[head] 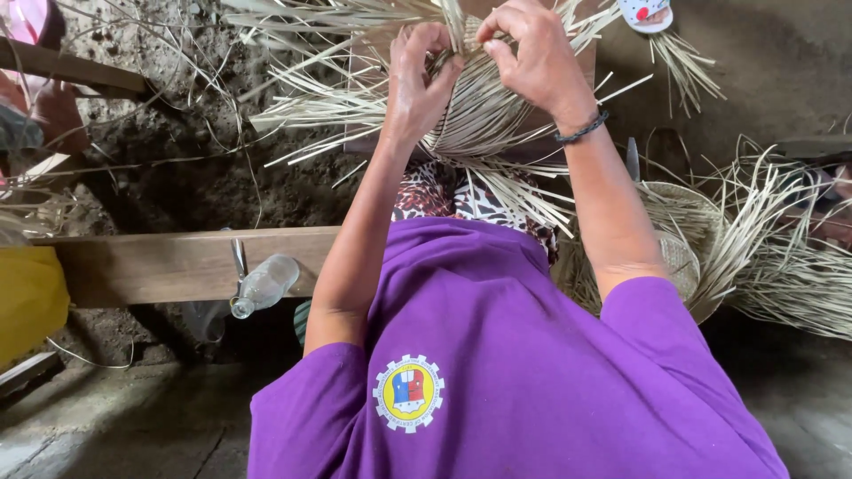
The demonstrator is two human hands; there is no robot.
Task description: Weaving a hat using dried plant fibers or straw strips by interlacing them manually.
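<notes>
Left hand (417,80): arm reaches forward from the purple sleeve, wrist bent, fingers curled down, thumb and fingertips pinching pale straw strips at the top of the woven piece (484,111). Closed on the strands, not spread.

Right hand (532,58): forearm runs up from the right shoulder; a dark cord bracelet (583,129) sits at the wrist. Fingers are curled, thumb and forefinger meeting on a strip just beside the left hand's fingertips. The two hands are nearly touching over the same spot.

Woven piece: flat, pale tan straw strips, tightly laid and parallel in the middle where the hands work, loose unwoven ends fanning out to left, right and below. It lies ahead of the person, above the knees, which are covered by patterned cloth (444,191).

Surroundings: a second, rounded straw weave (683,231) with long loose ends sits to the right, near the right elbow. A wooden beam (151,266) crosses at left; an empty clear plastic bottle (264,286) lies against it. A yellow object (31,297) is at the far left edge. Ground is dark packed earth (195,177).
</notes>
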